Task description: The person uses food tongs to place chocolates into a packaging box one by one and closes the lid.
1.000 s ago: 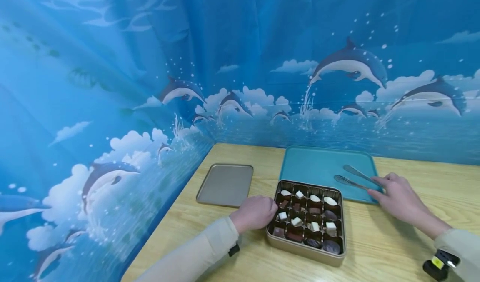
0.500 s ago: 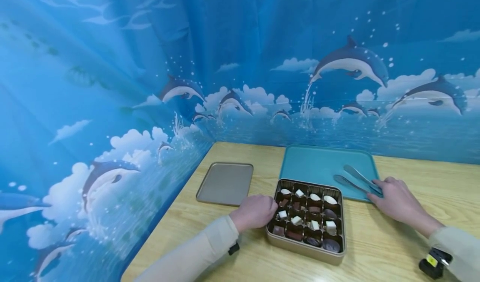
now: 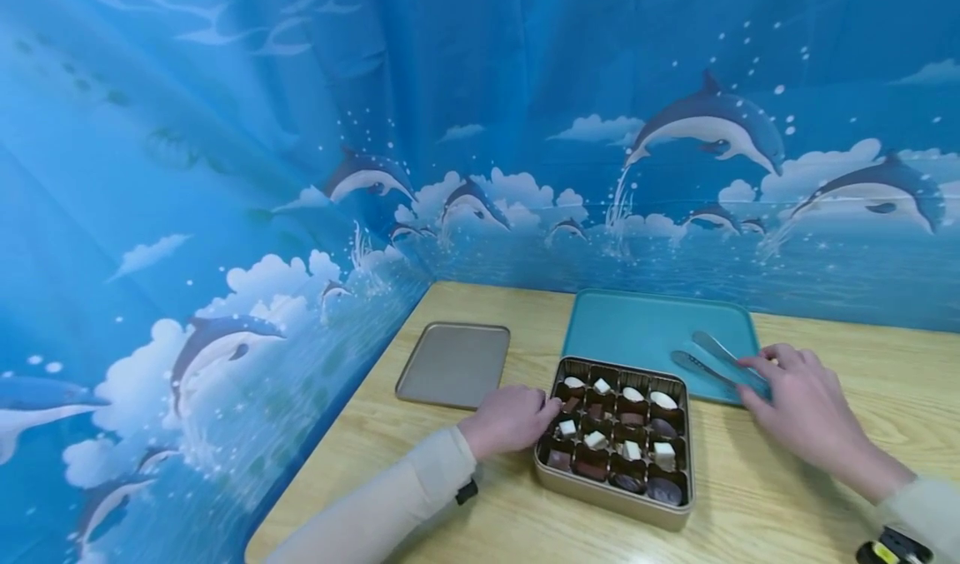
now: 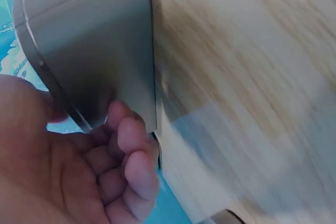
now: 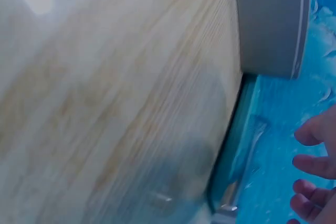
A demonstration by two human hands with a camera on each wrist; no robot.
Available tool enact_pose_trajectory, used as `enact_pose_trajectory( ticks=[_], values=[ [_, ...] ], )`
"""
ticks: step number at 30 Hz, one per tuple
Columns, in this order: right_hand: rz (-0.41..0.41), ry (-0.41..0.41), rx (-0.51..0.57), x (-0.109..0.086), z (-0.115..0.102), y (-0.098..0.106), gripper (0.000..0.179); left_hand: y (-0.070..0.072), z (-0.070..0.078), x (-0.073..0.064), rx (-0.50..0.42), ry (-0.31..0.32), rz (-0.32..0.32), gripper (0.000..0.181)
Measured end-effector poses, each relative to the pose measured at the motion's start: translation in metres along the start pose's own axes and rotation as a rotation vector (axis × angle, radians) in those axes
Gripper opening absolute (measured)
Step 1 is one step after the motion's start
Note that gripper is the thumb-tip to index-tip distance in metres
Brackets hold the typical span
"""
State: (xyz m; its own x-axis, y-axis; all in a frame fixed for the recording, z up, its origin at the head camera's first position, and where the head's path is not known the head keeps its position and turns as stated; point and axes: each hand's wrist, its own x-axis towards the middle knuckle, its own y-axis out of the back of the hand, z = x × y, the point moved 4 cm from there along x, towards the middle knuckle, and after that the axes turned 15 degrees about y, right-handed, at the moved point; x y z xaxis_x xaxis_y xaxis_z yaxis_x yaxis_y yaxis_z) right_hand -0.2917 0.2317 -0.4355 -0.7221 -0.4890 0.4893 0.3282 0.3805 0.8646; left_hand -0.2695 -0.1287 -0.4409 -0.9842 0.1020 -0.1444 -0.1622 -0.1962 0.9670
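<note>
A gold-brown square tin (image 3: pixel 611 497) holds several dark and white chocolates (image 3: pixel 663 454) in a divided insert. At its left wall, my left hand (image 3: pixel 510 421) grips the rim. The left wrist view shows the thumb behind the tin's edge and the fingers (image 4: pixel 137 174) curled outside. Metal tongs (image 3: pixel 705 366) lie spread on the blue-green tray (image 3: pixel 622 322) behind the tin. My right hand (image 3: pixel 810 406) hovers at the tongs' handle end. In the right wrist view its fingers (image 5: pixel 312 165) are parted, with nothing between them, apart from the tongs (image 5: pixel 244 177).
Left of the tin lies a flat metal lid (image 3: pixel 453 364) on the wooden table (image 3: pixel 510 518). A blue dolphin-print curtain (image 3: pixel 480 239) borders the table's back and left edges. The tin's back edge stands close against the tray.
My right hand has let go of the tongs at their handle end and drawn slightly away. The tongs' arms have settled on the tray. My left hand stays at the tin's rim.
</note>
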Motion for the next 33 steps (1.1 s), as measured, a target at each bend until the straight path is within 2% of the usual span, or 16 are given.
enact_pose_trajectory(
  ticks=[4, 7, 13, 16, 21, 25, 29, 33],
  values=[
    [0.043, 0.072, -0.023, 0.001, -0.016, 0.01, 0.033, 0.012, -0.011, 0.002, -0.09, 0.03, 0.008, 0.052],
    [0.056, 0.111, -0.023, 0.0, -0.026, 0.014, 0.031, 0.022, -0.024, 0.007, -0.113, 0.056, 0.033, 0.048],
    [0.074, 0.141, -0.009, -0.002, -0.038, 0.019, 0.031, 0.038, -0.06, 0.022, -0.122, 0.138, 0.11, 0.038],
    [0.073, 0.146, 0.002, -0.004, -0.043, 0.021, 0.03, 0.043, -0.081, 0.029, -0.084, 0.198, 0.16, 0.03],
    [0.091, 0.155, 0.005, -0.008, -0.047, 0.027, 0.028, 0.044, -0.112, 0.039, -0.018, 0.292, 0.203, 0.058],
    [0.124, 0.171, -0.009, -0.011, -0.049, 0.032, 0.029, 0.044, -0.135, 0.048, 0.037, 0.395, 0.208, 0.069],
    [0.146, 0.215, -0.019, -0.012, -0.055, 0.032, 0.031, 0.042, -0.162, 0.052, 0.071, 0.512, 0.221, 0.066],
    [0.15, 0.237, -0.021, -0.013, -0.06, 0.029, 0.031, 0.037, -0.187, 0.05, 0.1, 0.591, 0.206, 0.047]
  ],
)
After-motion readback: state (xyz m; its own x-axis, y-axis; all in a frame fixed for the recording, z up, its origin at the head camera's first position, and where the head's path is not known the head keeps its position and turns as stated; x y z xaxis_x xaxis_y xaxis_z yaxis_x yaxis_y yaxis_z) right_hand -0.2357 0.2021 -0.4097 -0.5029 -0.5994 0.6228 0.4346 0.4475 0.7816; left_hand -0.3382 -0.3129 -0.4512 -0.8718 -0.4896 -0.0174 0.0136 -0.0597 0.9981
